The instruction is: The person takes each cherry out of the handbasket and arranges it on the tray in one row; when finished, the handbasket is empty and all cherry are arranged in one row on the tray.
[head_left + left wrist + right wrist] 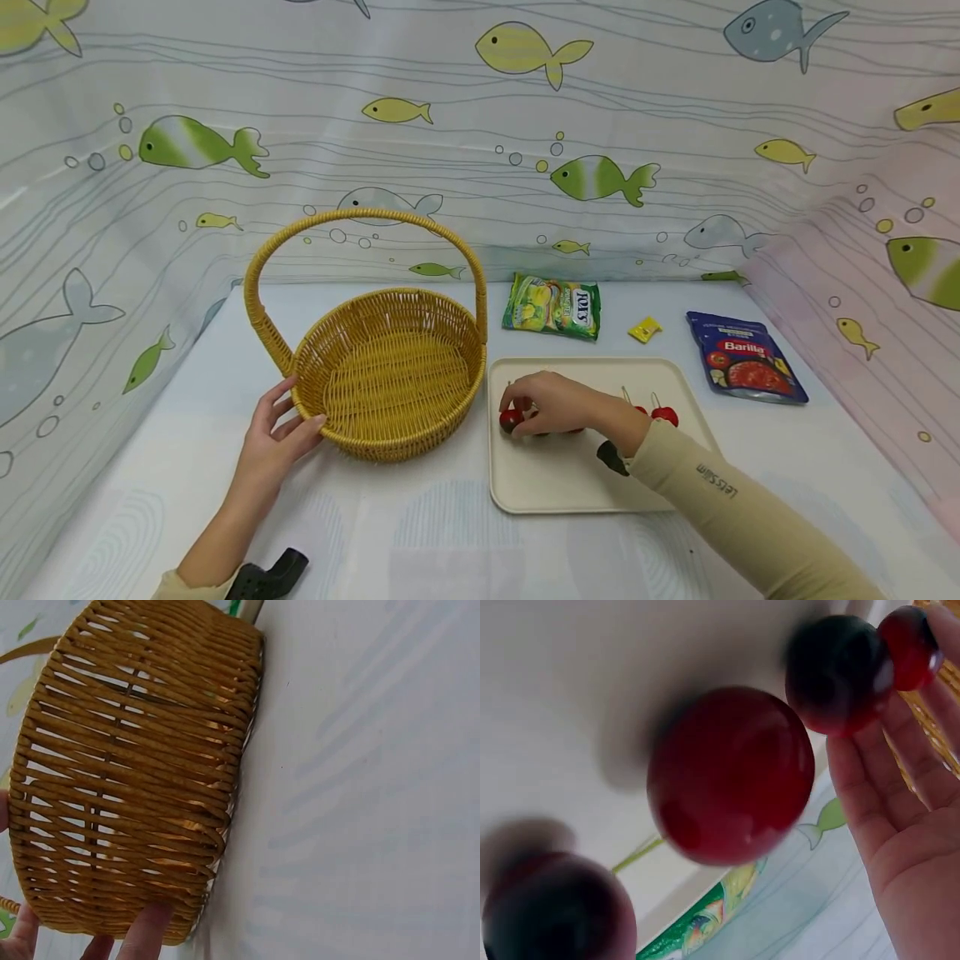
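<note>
At the tray's left side my right hand (pixel 555 404) pinches a dark red cherry (pixel 512 419) between thumb and fingers. The right wrist view has that cherry (pixel 909 649) at the fingertips, with a second cherry (pixel 840 675) close beside it and a larger-looking one (pixel 731 776) nearer the camera. More cherries with green stems, one of them (pixel 664 415) red, lie to the right on the cream tray (pixel 585 492); my hand partly hides others. My left hand (pixel 281 429) grips the near left rim of a yellow wicker basket (pixel 397 383), its fingers against the woven outer wall (pixel 127 780).
The basket's tall handle (pixel 367 214) arches above it. Behind the tray lie a green and yellow Fox's candy bag (pixel 553 307) and a small yellow wrapped candy (pixel 644 329). A blue Barilla pouch (pixel 746 358) lies to the right. Fish-patterned curtain (pixel 450 150) encloses the table's back and sides.
</note>
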`<state>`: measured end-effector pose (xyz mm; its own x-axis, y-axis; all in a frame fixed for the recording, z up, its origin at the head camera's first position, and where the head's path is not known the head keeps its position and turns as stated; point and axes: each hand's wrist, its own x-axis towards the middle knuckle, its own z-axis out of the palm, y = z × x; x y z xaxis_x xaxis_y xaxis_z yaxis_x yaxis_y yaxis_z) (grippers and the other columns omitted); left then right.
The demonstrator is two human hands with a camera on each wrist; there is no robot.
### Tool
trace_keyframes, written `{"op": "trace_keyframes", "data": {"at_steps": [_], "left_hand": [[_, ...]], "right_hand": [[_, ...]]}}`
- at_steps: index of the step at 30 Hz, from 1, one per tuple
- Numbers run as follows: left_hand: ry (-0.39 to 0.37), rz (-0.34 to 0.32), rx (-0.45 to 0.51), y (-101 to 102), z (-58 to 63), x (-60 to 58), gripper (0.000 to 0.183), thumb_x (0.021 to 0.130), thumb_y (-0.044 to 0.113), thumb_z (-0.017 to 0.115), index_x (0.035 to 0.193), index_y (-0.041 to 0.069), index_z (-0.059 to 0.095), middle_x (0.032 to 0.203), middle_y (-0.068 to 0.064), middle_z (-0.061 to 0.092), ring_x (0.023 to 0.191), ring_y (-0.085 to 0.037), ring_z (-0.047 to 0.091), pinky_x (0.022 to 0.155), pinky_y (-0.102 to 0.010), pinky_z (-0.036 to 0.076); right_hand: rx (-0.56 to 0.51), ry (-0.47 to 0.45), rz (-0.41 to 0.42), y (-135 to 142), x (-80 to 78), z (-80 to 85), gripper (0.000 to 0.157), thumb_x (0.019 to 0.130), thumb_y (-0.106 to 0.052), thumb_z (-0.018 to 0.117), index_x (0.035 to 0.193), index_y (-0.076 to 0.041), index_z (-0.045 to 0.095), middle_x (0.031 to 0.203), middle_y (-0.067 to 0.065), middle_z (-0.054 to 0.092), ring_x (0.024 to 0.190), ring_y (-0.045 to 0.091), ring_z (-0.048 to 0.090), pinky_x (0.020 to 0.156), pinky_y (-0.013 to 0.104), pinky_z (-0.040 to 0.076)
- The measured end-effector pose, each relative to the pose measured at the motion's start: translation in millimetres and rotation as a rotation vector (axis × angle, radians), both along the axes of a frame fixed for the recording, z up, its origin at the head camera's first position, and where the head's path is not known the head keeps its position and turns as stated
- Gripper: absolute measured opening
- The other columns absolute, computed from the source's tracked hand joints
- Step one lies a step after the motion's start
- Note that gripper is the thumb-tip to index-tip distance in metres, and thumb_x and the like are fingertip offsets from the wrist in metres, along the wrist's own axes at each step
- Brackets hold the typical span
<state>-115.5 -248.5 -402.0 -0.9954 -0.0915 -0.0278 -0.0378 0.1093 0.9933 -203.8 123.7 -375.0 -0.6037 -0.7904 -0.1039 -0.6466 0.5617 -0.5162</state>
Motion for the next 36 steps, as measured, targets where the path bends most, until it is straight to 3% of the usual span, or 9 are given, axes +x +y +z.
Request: {"op": "trace_keyframes", "data": {"at_steps": [11,23,27,31,34,36], "left_hand": [[-0.017,0.003,0.013,1.2,0.2,-0.3,0.074,0.092,0.015,0.060,0.149,0.018,0.013,0.146,-0.020,0.015,0.114,-0.014,0.041,0.077,-0.018,0.050],[-0.017,-0.011,-0.006,2.7,1.3,-3.1,0.074,0.092,0.018,0.060,0.149,0.018,0.013,0.146,-0.020,0.017,0.121,-0.024,0.037,0.078,-0.018,0.050],[-0.006,-0.026,-0.036,-0.2,0.6,-1.6,0.073,0.092,0.019,0.060,0.148,0.018,0.014,0.145,-0.021,0.018,0.116,-0.015,0.041,0.077,-0.018,0.050],[0.030,-0.033,-0.135,-4.7,-0.8,3.2,0.068,0.093,0.021,0.059,0.147,0.016,0.018,0.143,-0.021,0.023,0.110,-0.007,0.045,0.076,-0.017,0.050],[0.072,-0.009,-0.280,-9.8,0.2,7.9,0.065,0.093,0.025,0.058,0.146,0.012,0.022,0.140,-0.020,0.031,0.114,-0.019,0.047,0.075,-0.015,0.049],[0.094,0.035,-0.414,-14.9,1.9,11.5,0.062,0.094,0.029,0.057,0.144,0.010,0.026,0.137,-0.019,0.039,0.116,-0.030,0.047,0.078,-0.020,0.050]], "right_hand": [[0.046,0.013,-0.017,-2.4,2.4,-4.2,0.028,0.081,-0.024,0.074,0.105,-0.013,0.064,0.087,-0.004,0.058,0.076,0.010,0.051,0.068,0.025,0.045],[0.015,0.015,-0.079,10.3,3.7,9.6,0.034,0.082,-0.026,0.072,0.111,-0.011,0.063,0.095,0.000,0.060,0.088,0.018,0.056,0.076,0.031,0.047],[-0.036,0.024,-0.135,27.4,6.7,19.3,0.033,0.085,-0.027,0.068,0.113,-0.009,0.063,0.100,0.004,0.061,0.094,0.022,0.056,0.080,0.037,0.048],[-0.075,0.063,-0.205,51.0,13.3,28.6,0.035,0.087,-0.031,0.066,0.114,-0.009,0.062,0.105,0.004,0.062,0.097,0.024,0.057,0.083,0.044,0.048],[-0.097,0.119,-0.270,72.8,19.9,33.6,0.036,0.087,-0.035,0.065,0.113,-0.010,0.062,0.106,0.002,0.062,0.098,0.025,0.057,0.083,0.044,0.048],[-0.103,0.155,-0.322,88.5,24.3,35.1,0.036,0.087,-0.036,0.065,0.113,-0.011,0.062,0.107,0.000,0.061,0.098,0.024,0.056,0.082,0.043,0.048]]}}
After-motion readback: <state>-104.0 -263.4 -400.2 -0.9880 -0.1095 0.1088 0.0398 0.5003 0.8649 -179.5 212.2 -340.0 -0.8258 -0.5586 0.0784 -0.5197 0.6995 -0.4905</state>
